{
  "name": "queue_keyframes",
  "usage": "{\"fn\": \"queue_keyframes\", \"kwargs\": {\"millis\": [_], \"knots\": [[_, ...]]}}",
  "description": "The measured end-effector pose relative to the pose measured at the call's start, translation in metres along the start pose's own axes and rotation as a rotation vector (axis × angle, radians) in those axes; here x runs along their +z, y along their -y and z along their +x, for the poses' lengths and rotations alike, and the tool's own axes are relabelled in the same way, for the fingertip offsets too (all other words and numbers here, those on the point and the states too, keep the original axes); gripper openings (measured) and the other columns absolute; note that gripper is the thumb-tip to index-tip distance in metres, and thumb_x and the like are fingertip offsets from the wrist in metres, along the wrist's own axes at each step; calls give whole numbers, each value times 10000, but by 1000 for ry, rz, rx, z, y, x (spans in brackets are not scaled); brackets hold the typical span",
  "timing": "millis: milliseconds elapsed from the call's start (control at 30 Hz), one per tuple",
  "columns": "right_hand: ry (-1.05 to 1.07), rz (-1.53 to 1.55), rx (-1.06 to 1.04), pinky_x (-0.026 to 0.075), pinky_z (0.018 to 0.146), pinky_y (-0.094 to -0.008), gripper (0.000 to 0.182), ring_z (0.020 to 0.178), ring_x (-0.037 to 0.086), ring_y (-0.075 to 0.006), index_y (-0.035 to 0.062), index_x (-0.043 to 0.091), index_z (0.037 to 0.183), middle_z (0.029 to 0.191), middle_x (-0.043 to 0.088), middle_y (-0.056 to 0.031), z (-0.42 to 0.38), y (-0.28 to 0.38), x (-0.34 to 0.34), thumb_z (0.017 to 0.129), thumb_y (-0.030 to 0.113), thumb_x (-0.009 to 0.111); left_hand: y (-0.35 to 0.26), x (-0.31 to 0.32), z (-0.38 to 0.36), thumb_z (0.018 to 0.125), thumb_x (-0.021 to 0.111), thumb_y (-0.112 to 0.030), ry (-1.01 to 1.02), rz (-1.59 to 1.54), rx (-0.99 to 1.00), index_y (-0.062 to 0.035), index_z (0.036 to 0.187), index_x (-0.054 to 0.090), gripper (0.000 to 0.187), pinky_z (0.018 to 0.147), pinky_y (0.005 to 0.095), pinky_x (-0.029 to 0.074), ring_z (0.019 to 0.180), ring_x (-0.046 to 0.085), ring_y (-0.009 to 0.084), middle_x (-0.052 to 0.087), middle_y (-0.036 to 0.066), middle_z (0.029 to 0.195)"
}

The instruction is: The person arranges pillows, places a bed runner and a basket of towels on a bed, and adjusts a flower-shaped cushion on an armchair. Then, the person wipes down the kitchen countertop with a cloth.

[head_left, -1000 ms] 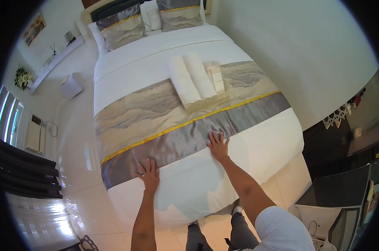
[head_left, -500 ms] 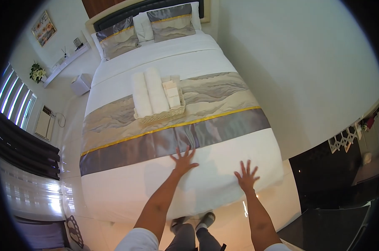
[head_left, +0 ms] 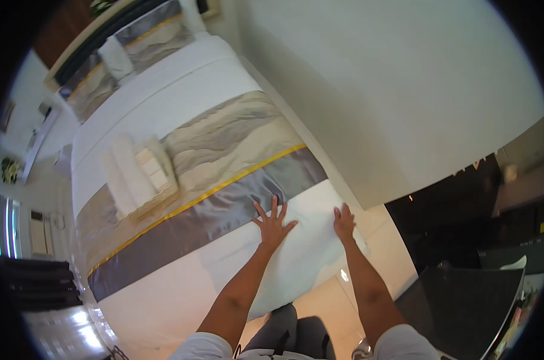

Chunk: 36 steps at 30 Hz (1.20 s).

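A white bedspread (head_left: 182, 294) covers the foot of a large bed. My left hand (head_left: 272, 230) lies on it with fingers spread, the fingertips reaching the grey satin band of the bed runner (head_left: 218, 216). Near the right-hand corner of the bed foot, my right hand (head_left: 344, 224) rests at the bedspread's edge, fingers stretched out and close together. Neither hand holds anything. On the runner stands a woven basket (head_left: 149, 206) with rolled white towels (head_left: 128, 171) and small pale boxes (head_left: 152, 168).
Patterned pillows (head_left: 155, 42) lean against the dark headboard (head_left: 74, 63). A pale wall (head_left: 368, 108) runs along the bed's right side. To my lower right stands a dark-topped table (head_left: 464, 306). Black curtains (head_left: 38, 282) hang at the left.
My view has turned and shifted to the right, so the bed appears tilted. My right hand has gone from spread fingers on the bedspread to fingers together at its right edge.
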State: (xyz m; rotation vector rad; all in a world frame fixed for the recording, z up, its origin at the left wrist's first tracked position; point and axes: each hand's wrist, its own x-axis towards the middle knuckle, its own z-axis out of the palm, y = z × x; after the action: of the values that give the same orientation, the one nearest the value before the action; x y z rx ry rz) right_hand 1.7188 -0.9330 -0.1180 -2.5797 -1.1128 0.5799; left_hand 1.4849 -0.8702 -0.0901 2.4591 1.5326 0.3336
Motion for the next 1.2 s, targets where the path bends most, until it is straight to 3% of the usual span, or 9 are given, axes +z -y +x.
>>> {"fn": "queue_keyframes", "kwargs": {"millis": [133, 367, 433, 533, 600, 700, 900, 1100, 1200], "knots": [[338, 435, 135, 375, 903, -350, 551, 1050, 519, -285, 6, 458, 1205, 1121, 548, -183, 77, 12, -18, 894, 451, 367, -42, 7, 26, 763, 504, -538, -37, 79, -15, -246, 1289, 396, 611, 736, 761, 241, 1247, -38, 532, 134, 18, 1442], [585, 1220, 670, 374, 926, -425, 660, 1153, 418, -347, -22, 230, 1320, 1172, 507, -173, 199, 34, 56, 867, 386, 483, -38, 19, 40, 719, 572, -504, 43, 45, -11, -271, 1269, 416, 618, 717, 747, 273, 1252, 5, 526, 174, 15, 1431], [416, 1529, 900, 387, 911, -461, 640, 1083, 461, -391, -7, 217, 1320, 1252, 364, -297, 215, 46, 58, 846, 270, 544, -37, 27, 42, 698, 596, -491, 34, 43, -7, -272, 1265, 421, 633, 700, 739, 278, 1250, 23, 530, 194, 15, 1426], [406, 1723, 872, 419, 875, -419, 624, 998, 509, -326, 51, 242, 1338, 1242, 400, -226, 290, 20, 126, 802, 38, 560, -35, 34, 43, 688, 605, -477, -15, 53, 12, -281, 1273, 409, 648, 678, 726, 267, 1248, 52, 532, 221, 11, 1419], [284, 1707, 335, 439, 830, -316, 533, 960, 525, -253, 66, 361, 1300, 1198, 473, -157, 290, 43, 70, 799, -41, 509, -36, 36, 43, 690, 603, -473, -11, 45, 18, -279, 1274, 407, 646, 686, 728, 261, 1251, 55, 526, 224, 14, 1418], [122, 1813, -8, 412, 884, -321, 449, 1020, 503, -259, 43, 423, 1259, 1190, 476, -199, 295, 55, 4, 824, -63, 458, -37, 36, 43, 695, 599, -463, 9, 39, 13, -270, 1276, 406, 643, 700, 728, 251, 1260, 61, 512, 228, 18, 1417], [167, 1611, 552, 446, 826, -307, 632, 925, 539, -262, 24, 234, 1347, 1200, 438, -219, 313, -28, 81, 768, -115, 446, -37, 40, 42, 702, 594, -435, 4, 50, 16, -226, 1267, 420, 628, 757, 702, 232, 1269, 94, 481, 264, 34, 1397], [425, 1738, 637, 445, 841, -404, 709, 1032, 465, -348, 21, 106, 1358, 1227, 341, -224, 320, -64, 128, 763, -92, 474, -38, 43, 41, 703, 598, -416, -30, 39, 21, -209, 1246, 443, 602, 794, 688, 219, 1268, 118, 468, 289, 41, 1375], [295, 1999, 605, 431, 845, -433, 679, 1103, 396, -370, 45, 156, 1343, 1282, 287, -215, 332, -60, 136, 766, -73, 494, -40, 41, 42, 715, 584, -404, -15, 48, 20, -197, 1253, 435, 596, 835, 661, 196, 1271, 117, 461, 281, 54, 1380]]}}
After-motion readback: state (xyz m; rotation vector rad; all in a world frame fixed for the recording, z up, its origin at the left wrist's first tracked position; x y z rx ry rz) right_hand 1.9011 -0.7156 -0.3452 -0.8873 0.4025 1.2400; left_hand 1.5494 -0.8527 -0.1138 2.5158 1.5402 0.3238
